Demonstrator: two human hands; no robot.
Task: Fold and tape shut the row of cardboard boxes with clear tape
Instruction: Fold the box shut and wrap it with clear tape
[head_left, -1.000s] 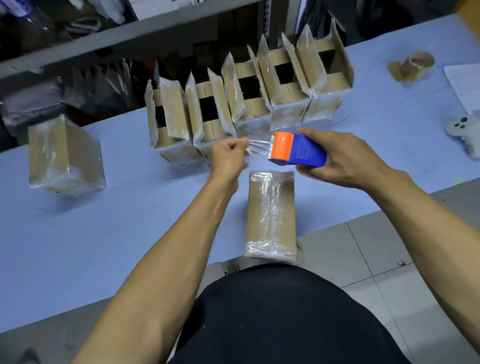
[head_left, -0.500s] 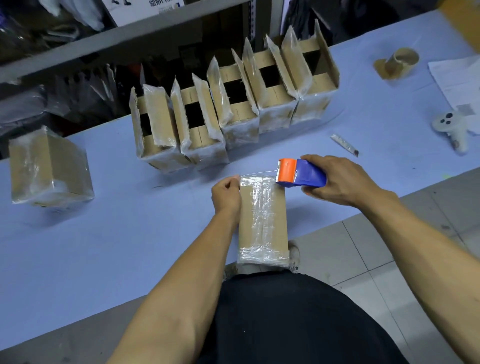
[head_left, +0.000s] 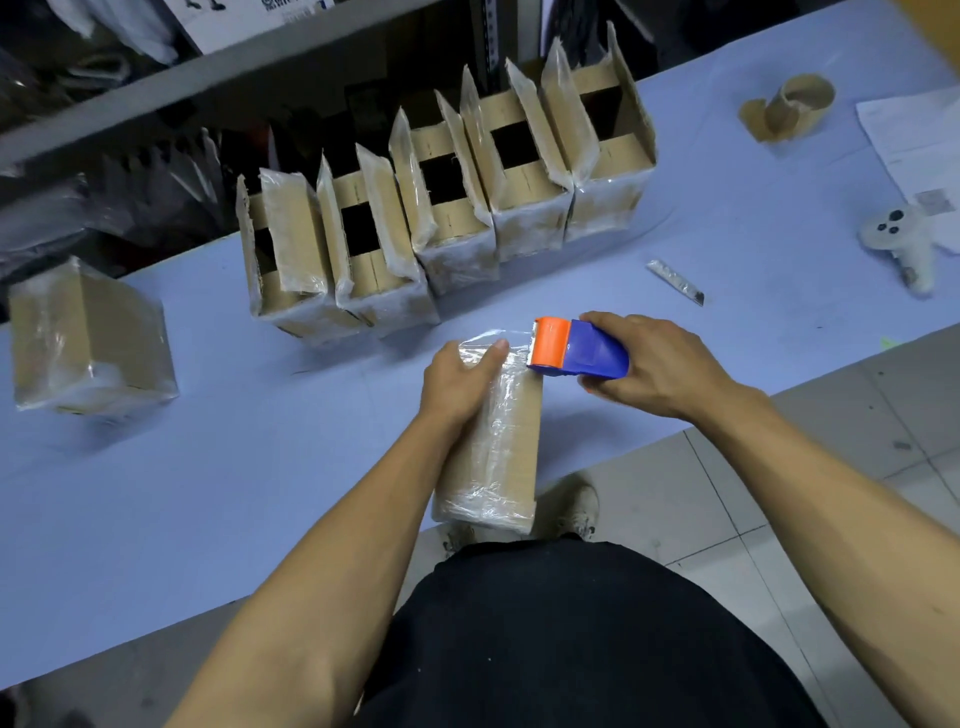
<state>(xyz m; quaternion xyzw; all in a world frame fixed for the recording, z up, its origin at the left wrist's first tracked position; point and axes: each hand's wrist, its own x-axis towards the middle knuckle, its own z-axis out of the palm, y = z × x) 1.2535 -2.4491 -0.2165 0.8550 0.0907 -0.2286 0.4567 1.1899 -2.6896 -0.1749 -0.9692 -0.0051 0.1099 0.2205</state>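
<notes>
Step in hand: taping the closed box (head_left: 491, 447) that lies lengthwise at the near edge of the desk (head_left: 208, 467), centre of the frame, its near end overhanging the desk edge slightly.

Left hand (head_left: 457, 384): laid over the far left corner of that box, fingers fairly straight and close together, thumb stretched along the far edge, pressing the free end of the clear tape (head_left: 498, 340) down onto the cardboard.

Right hand (head_left: 660, 364): fingers curled round the blue body of the tape dispenser (head_left: 576, 353), orange cutter end pointing left, just at the far right corner of the box. A short span of tape runs between dispenser and left thumb.

Row of open boxes (head_left: 441, 208): five, flaps standing up, across the upper middle of the frame, touching side by side. None folded yet. One finished wrapped box (head_left: 88, 343) stands apart at left.

Other: a small knife (head_left: 675, 283) lies on the desk right of centre; an empty tape core (head_left: 789, 106) upper right; a white controller (head_left: 904, 239) and papers (head_left: 914, 135) at right edge.

Judgement: task is early, roughly one box done, one in progress, five waiting. Next move likely calls for drawing the dispenser away under tension while the left hand anchors the end, then tearing on the cutter teeth. Risk: tape lifting or wrinkling if the anchor slips.
</notes>
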